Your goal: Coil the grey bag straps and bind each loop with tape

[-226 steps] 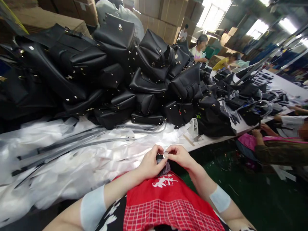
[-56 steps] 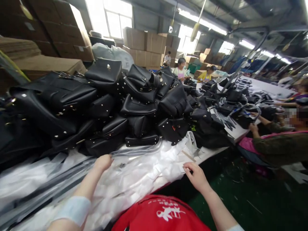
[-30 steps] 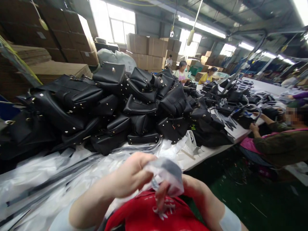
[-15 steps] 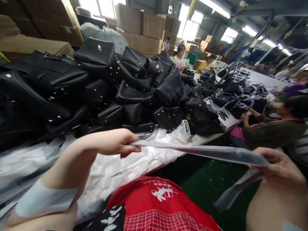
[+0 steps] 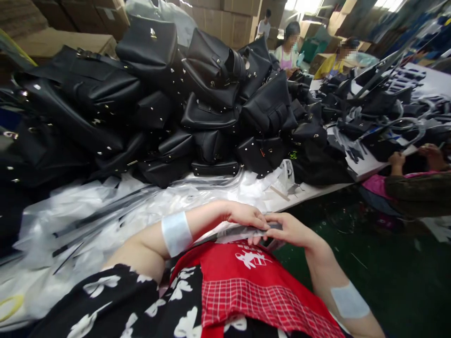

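My left hand (image 5: 243,216) and my right hand (image 5: 289,230) meet just above my red apron (image 5: 253,281). Both are closed on a dark strap in a clear plastic sleeve (image 5: 243,231), which lies flat between them with my fingers pinched along it. Directly beyond my hands, a heap of clear plastic sleeves with more dark straps (image 5: 105,216) covers the near part of the white table (image 5: 317,190). Behind it rises a big pile of black handbags (image 5: 197,108).
Another person in a dark sleeve (image 5: 412,192) works at the table edge to the right, with hands near more black parts (image 5: 380,117). Two people sit at the far end. Cardboard boxes (image 5: 232,19) stand behind. Green floor (image 5: 380,267) lies on the right.
Half a second ago my hands were far apart, stretching the sleeved strap out. They have come together over my apron, and the view has tipped down.
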`<act>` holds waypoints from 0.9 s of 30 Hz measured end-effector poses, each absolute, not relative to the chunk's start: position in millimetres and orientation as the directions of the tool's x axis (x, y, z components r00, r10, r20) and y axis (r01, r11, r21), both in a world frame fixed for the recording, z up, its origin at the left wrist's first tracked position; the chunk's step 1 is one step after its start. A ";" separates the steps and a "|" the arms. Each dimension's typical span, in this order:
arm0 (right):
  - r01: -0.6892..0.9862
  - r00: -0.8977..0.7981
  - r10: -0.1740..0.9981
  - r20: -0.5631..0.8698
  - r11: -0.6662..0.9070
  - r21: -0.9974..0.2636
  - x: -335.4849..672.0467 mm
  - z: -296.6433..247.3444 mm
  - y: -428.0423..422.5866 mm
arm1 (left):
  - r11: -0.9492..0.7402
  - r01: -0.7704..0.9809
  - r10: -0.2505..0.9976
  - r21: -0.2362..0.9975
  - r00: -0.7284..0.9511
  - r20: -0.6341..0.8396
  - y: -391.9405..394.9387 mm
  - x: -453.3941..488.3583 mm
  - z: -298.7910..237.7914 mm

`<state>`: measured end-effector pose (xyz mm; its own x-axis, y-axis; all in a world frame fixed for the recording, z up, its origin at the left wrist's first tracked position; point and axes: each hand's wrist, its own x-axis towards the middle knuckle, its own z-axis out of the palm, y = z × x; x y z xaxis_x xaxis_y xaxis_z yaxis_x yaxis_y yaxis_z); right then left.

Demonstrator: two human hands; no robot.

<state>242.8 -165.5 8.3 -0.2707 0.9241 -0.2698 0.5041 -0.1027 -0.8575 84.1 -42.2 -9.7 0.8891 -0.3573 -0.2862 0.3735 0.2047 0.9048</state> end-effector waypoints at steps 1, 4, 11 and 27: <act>0.530 -0.232 0.929 -0.289 -0.129 -0.838 254.3 9.6 -168.9 | 0.194 0.407 -0.391 0.893 0.866 -0.310 -35.0 76.2 -10.9; 0.596 -0.050 0.952 -0.302 -0.214 -0.774 297.8 11.7 -182.9 | 0.162 0.484 -0.445 0.860 0.814 -0.374 -12.4 41.4 -19.4; 0.555 0.059 0.935 -0.350 -0.322 -0.767 342.5 12.3 -201.4 | 0.201 0.563 -0.397 0.802 0.795 -0.459 13.2 -34.1 -41.8; 0.343 -0.233 0.870 -0.434 -0.344 -0.874 314.2 -14.0 -177.6 | 0.351 0.422 -0.242 0.836 0.903 -0.354 -1.3 -19.1 -16.2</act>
<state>314.2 -177.6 -14.0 -0.2330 0.8703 -0.4338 0.3428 -0.3440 -0.8742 -19.1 -1.3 -16.2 0.9031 -0.2423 -0.3544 0.4222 0.3512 0.8357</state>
